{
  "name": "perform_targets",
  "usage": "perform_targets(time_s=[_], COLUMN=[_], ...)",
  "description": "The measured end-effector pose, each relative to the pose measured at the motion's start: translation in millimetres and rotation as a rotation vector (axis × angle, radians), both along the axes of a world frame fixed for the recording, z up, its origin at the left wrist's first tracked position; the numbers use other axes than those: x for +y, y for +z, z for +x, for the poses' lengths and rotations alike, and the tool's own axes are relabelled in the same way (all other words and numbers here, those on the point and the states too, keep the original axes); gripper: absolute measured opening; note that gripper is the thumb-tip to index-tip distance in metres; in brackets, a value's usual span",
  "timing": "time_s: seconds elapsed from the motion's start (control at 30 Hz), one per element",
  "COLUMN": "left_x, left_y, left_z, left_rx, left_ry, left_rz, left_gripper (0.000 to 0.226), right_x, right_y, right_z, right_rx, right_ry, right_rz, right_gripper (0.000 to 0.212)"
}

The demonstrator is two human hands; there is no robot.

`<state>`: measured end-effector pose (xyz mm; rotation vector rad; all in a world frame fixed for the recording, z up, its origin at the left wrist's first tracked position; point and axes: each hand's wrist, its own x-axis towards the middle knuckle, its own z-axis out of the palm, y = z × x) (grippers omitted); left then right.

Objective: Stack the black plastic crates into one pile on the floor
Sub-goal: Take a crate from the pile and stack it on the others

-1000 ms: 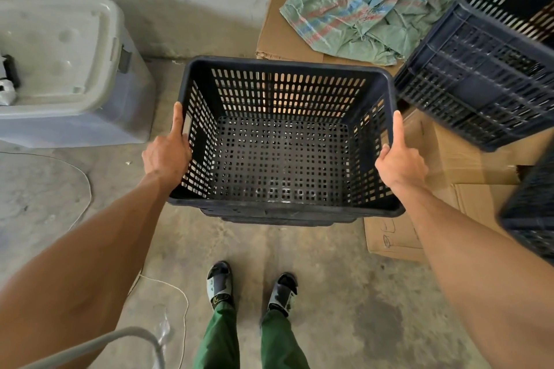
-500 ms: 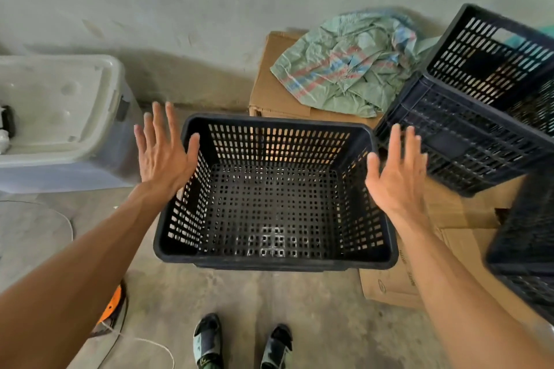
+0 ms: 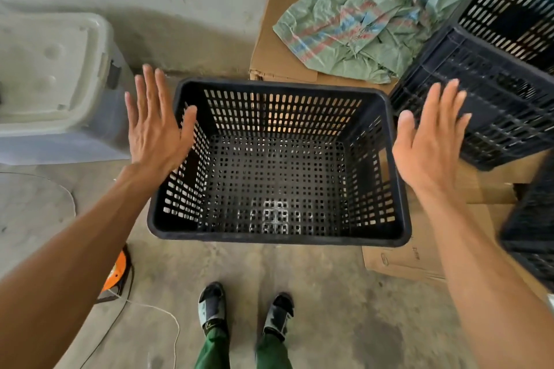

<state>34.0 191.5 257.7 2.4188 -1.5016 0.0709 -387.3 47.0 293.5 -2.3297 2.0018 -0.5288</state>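
A black slotted plastic crate [image 3: 278,237] sits upright and empty on the concrete floor just ahead of my feet. My left hand [image 3: 156,126] hovers above its left rim, fingers spread, holding nothing. My right hand [image 3: 428,141] hovers beside its right rim, also spread and empty. A second black crate [image 3: 491,93] lies tilted at the right on flattened cardboard. Part of a third black crate [image 3: 533,234] shows at the right edge, near my right forearm.
A grey lidded plastic bin [image 3: 51,90] stands at the left by the wall. A cardboard box [image 3: 275,51] with a green woven sack [image 3: 359,21] lies behind the crate. An orange tool [image 3: 115,274] and a white cord [image 3: 162,314] are on the floor at lower left.
One second ago both hands gripped the crate's side rims with it raised. They have let go, the crate rests on the floor, and both hands stay open beside it.
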Motion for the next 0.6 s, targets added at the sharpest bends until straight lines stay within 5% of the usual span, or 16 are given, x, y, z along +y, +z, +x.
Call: perform_targets(time_s=[0.13,0.43,0.6], left_x=[24.1,25.1,13.9], left_y=[-31.8,-25.3,-10.9], left_z=[-4.1,-2.5,7.3], left_rx=[0.118,0.144,0.079], left_ry=[0.034,0.019,-0.011], left_rz=[0.244,0.277,0.552], left_gripper=[0.084,0.082,0.095], right_x=[28.3,20.2,14.9], right_y=[-58.0,-59.0,-38.4], right_z=[-8.3,-12.2,-7.6], right_rx=[0.066,0.05,0.126], right_ry=[-0.028,-0.062,-0.073], right_rz=[0.353,0.545,0.734], right_gripper=[0.072,0.079,0.086])
